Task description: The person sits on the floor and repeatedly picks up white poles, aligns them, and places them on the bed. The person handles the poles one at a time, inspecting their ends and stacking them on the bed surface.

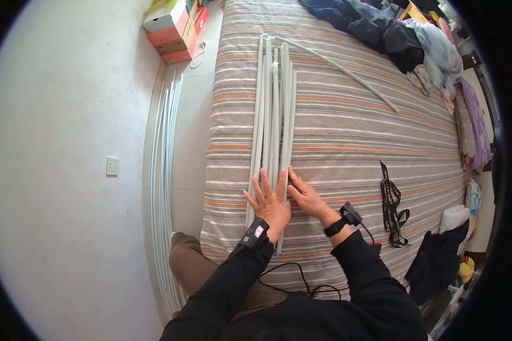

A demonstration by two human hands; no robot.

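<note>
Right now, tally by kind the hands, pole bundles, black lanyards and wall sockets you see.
Hands: 2, left hand and right hand
Pole bundles: 2, bed bundle and floor bundle
Black lanyard: 1
Wall socket: 1
Total: 6

Soft light falls fairly evenly on your left hand [272, 209] and right hand [307, 198]; its source is out of view. Left of your hands, the white wall [57, 142] looks bright. Around them, the striped bedspread [347, 150] appears sharp; farther out, straight edges bend and corners go black.
</note>
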